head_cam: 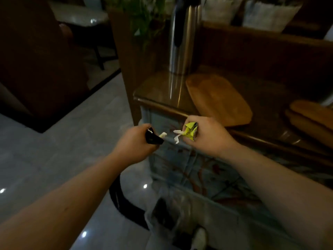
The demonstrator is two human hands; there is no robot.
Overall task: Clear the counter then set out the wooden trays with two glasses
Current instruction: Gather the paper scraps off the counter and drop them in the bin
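Clutching unreadable wrappers (190, 131), both hands (207, 136).

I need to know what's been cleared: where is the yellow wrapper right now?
In the head view, the crumpled yellow wrapper is clenched in the right hand, held off the counter's front edge, just below the nearest wooden tray.

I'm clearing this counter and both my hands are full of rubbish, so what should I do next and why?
Probably lower both hands and drop the rubbish into the lined bin below. The left hand grips a dark wrapper, the right hand a yellow wrapper; the wooden trays need free hands.
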